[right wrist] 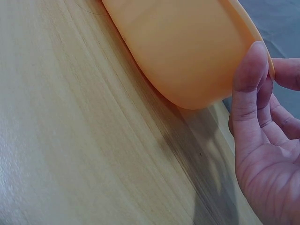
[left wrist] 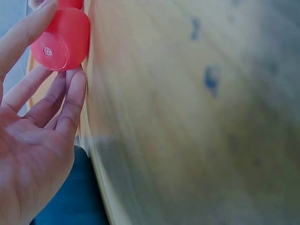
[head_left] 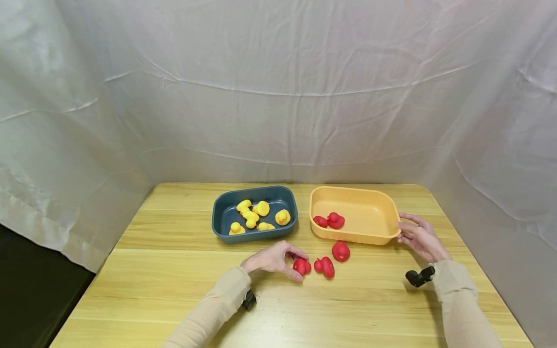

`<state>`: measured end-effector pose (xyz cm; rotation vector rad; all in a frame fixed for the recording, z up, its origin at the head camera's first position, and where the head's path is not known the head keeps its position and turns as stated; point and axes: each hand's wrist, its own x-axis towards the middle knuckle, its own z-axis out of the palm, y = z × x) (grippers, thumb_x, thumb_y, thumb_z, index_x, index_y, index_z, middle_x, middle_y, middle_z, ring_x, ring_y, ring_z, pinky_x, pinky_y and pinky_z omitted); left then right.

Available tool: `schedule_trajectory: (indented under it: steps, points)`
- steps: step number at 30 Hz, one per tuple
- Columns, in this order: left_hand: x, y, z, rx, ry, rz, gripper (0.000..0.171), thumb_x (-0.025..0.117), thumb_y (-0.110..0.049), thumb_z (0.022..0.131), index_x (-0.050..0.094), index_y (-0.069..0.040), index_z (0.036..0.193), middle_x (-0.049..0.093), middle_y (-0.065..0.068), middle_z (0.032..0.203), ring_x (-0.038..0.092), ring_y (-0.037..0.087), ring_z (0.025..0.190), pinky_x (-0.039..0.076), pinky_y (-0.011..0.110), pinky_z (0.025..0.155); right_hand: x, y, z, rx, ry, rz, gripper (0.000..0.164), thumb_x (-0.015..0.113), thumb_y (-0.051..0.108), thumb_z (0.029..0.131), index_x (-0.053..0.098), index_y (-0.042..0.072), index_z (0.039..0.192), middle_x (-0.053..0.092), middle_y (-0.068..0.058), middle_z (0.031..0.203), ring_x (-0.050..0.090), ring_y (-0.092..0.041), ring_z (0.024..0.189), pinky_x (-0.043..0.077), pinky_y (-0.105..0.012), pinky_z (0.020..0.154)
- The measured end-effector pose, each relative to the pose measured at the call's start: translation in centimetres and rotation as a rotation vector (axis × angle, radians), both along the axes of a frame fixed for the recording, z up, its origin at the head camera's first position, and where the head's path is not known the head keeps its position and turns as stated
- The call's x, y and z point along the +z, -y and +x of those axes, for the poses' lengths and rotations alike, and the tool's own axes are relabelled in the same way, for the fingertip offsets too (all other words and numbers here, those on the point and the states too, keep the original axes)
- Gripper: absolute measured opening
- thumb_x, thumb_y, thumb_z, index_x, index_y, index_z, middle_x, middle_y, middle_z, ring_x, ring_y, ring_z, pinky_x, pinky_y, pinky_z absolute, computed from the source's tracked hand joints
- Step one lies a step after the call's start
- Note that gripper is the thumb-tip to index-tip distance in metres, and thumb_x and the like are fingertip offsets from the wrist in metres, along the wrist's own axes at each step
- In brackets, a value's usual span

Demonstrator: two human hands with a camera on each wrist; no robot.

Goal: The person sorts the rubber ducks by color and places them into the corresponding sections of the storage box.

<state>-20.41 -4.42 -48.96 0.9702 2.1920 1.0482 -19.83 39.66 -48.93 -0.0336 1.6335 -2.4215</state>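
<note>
My left hand (head_left: 278, 258) has its thumb and fingers curled about a red rubber duck (head_left: 301, 266) low over the table. In the left wrist view the flat base of this red duck (left wrist: 54, 49) faces the palm, the thumb overlapping one side and fingertips at the other. My right hand (head_left: 421, 238) pinches the right end of an orange tray (head_left: 361, 238) at its rim, thumb on the near side. Two red ducks (head_left: 335, 221) lie in that tray's left part. Just right of my left hand are another red duck (head_left: 325, 267) and one more red duck (head_left: 341, 251).
A dark blue tray (head_left: 254, 237) stands left of the orange one, with several yellow ducks (head_left: 283, 217) inside. Both stand toward the back of the wooden table (head_left: 165, 270). Pale cloth (head_left: 278, 121) hangs behind the table and along its sides.
</note>
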Motion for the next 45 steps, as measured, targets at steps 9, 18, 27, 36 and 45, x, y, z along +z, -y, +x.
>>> schedule_trajectory:
  steps: [9,18,27,36,45]
  points:
    - [-0.14,0.14,-0.12,-0.011,-0.002,0.035,0.055,0.088,-0.02,0.078,0.068,-0.006,0.128,0.073,0.003,0.121,0.061,0.003,0.1,0.053,0.022,0.095,-0.05,-0.07,0.01,0.008,-0.001,-0.008,0.026,0.047,-0.003,0.103,0.055,0.011,0.125,0.073,-0.004,0.093,0.069,-0.013,0.076,0.061,-0.023,0.068]
    - [0.02,0.25,-0.09,0.009,0.006,0.06,0.055,0.086,-0.02,0.081,0.067,-0.005,0.13,0.072,0.003,0.122,0.062,0.006,0.099,0.053,0.024,0.094,-0.06,-0.07,0.02,0.003,0.005,-0.001,0.026,0.048,-0.002,0.103,0.054,0.01,0.125,0.072,-0.004,0.092,0.069,-0.013,0.075,0.061,-0.023,0.068]
    - [0.27,0.31,0.08,0.055,0.018,0.09,0.053,0.083,-0.019,0.083,0.066,-0.006,0.131,0.073,0.002,0.121,0.062,0.009,0.1,0.054,0.029,0.097,-0.06,-0.04,0.07,0.002,0.001,0.002,0.026,0.048,-0.003,0.103,0.052,0.009,0.126,0.072,-0.004,0.093,0.068,-0.013,0.076,0.061,-0.023,0.068]
    - [0.32,0.37,-0.07,0.075,-0.051,0.164,0.053,0.081,-0.022,0.084,0.065,-0.001,0.13,0.073,0.007,0.12,0.065,0.018,0.101,0.056,0.035,0.096,-0.04,-0.03,0.01,0.011,-0.003,-0.01,0.027,0.047,-0.003,0.103,0.051,0.009,0.127,0.072,-0.004,0.093,0.069,-0.013,0.076,0.061,-0.023,0.068]
    - [0.43,0.06,-0.01,0.111,-0.107,0.214,0.05,0.08,-0.022,0.087,0.065,-0.003,0.131,0.072,0.009,0.121,0.066,0.02,0.105,0.055,0.041,0.101,0.1,0.04,0.01,0.003,0.009,-0.009,0.027,0.047,-0.003,0.103,0.054,0.011,0.125,0.072,-0.004,0.092,0.068,-0.013,0.075,0.061,-0.023,0.068]
